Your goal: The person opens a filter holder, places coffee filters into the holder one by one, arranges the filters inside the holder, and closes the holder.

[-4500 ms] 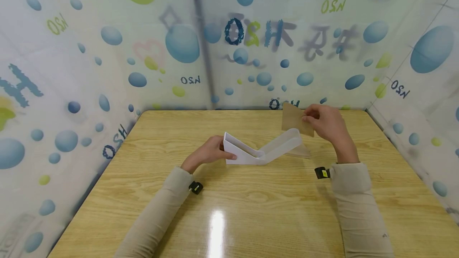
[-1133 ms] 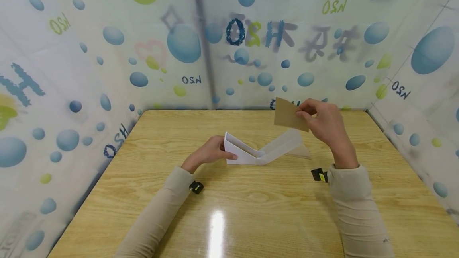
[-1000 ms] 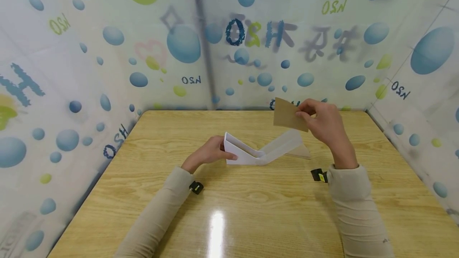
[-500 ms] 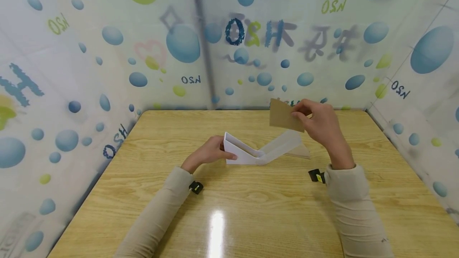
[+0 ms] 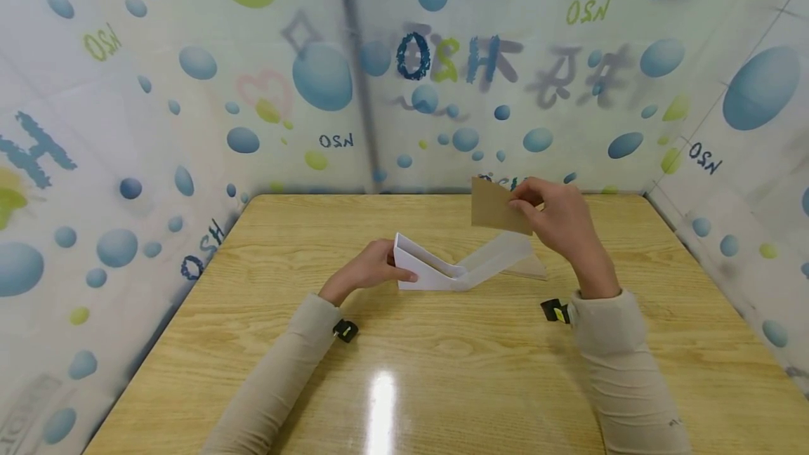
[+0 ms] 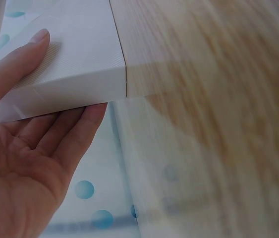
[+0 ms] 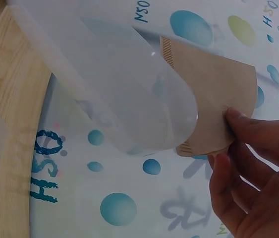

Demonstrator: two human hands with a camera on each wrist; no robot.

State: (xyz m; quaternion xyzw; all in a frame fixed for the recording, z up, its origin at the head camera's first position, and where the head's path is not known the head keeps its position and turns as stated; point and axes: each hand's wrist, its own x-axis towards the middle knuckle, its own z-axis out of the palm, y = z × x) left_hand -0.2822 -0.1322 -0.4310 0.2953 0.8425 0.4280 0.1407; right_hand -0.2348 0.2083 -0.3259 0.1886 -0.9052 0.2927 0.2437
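My left hand (image 5: 369, 267) grips the closed end of a white filter-paper box (image 5: 420, 274) on the table, thumb across its front side and fingers behind. The translucent lid (image 5: 496, 258) of the box is hinged open and slants up to the right. A brown paper coffee filter (image 5: 491, 206) is pinched at its right edge between thumb and fingers of my right hand (image 5: 559, 220), above and behind the lid. The right wrist view shows crimped seams on this filter (image 7: 213, 89), partly behind the lid (image 7: 114, 74). Whether it is one filter or several I cannot tell.
More brown filter paper (image 5: 529, 269) lies on the wooden table (image 5: 468, 371) behind the raised lid, partly hidden by it. A wall covering (image 5: 436, 125) with blue and green dots stands right behind the table's far edge.
My right hand has carried the coffee filter to the left, first rising a little and then sinking slightly. The left hand and the box have stayed in place.
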